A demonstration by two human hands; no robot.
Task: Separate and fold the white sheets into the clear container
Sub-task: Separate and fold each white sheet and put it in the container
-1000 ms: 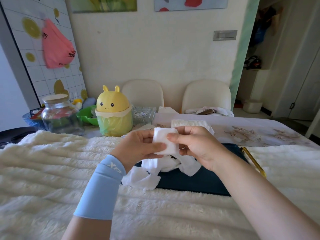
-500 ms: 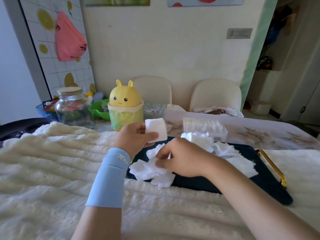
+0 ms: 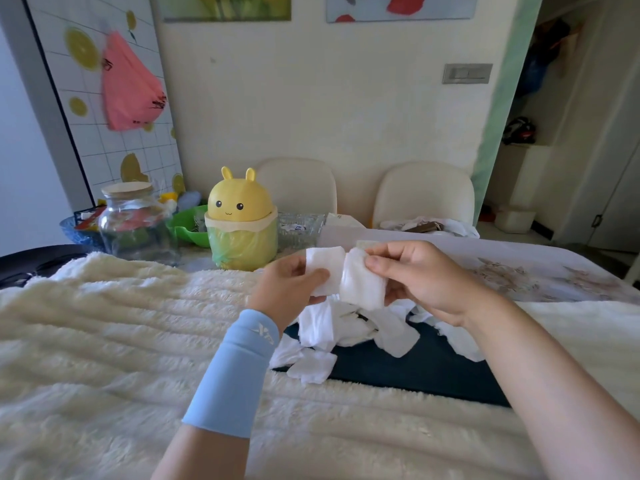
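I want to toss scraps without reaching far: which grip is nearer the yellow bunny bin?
Left. The left grip sits just in front of the yellow bin, slightly to its right; the right grip is farther right, beyond the white sheets they pinch.

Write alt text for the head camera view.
The left hand pinches a folded white sheet and the right hand a second white sheet, side by side above a dark tray heaped with loose sheets. A yellow bunny-eared bin stands behind.
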